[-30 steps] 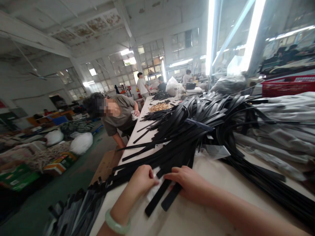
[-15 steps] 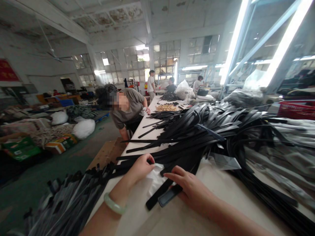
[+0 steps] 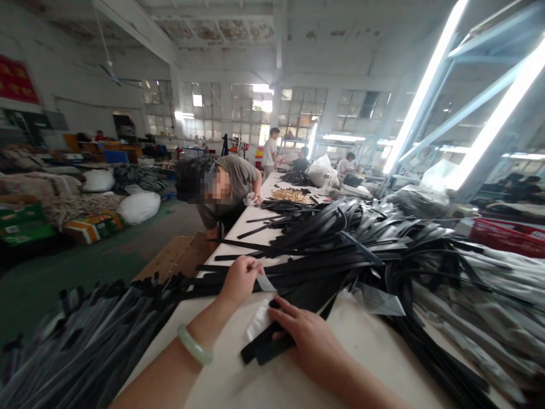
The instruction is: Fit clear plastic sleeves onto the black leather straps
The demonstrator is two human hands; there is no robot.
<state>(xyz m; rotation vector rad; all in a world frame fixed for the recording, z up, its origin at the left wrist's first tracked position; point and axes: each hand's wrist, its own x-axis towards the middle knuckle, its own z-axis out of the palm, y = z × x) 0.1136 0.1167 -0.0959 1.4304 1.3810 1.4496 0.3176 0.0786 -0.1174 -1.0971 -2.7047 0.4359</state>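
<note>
My left hand (image 3: 242,279), with a pale green bangle (image 3: 195,344) at the wrist, is closed in a pinch on a thin whitish strip (image 3: 265,282) that looks like plastic film. The strip hangs down towards my right hand (image 3: 310,336). That hand grips a black strap (image 3: 276,347), fingers over the top and thumb mostly hidden below. A second black strap (image 3: 252,347) lies close beside it, both ends pointing towards me. A crumpled white sheet (image 3: 258,321) lies to the left of the straps, on the pale tabletop (image 3: 213,324).
A large heap of black straps (image 3: 340,227) covers the table beyond my hands. Clear-wrapped bundles (image 3: 472,312) lie at the right, more wrapped straps (image 3: 97,341) at the lower left. A co-worker (image 3: 232,184) leans over the left edge near small gold-coloured pieces (image 3: 289,195).
My left hand has lifted slightly up and left, and a whitish strip now stretches from its fingers. My right hand has shifted a little left and down with the straps. The view has tilted.
</note>
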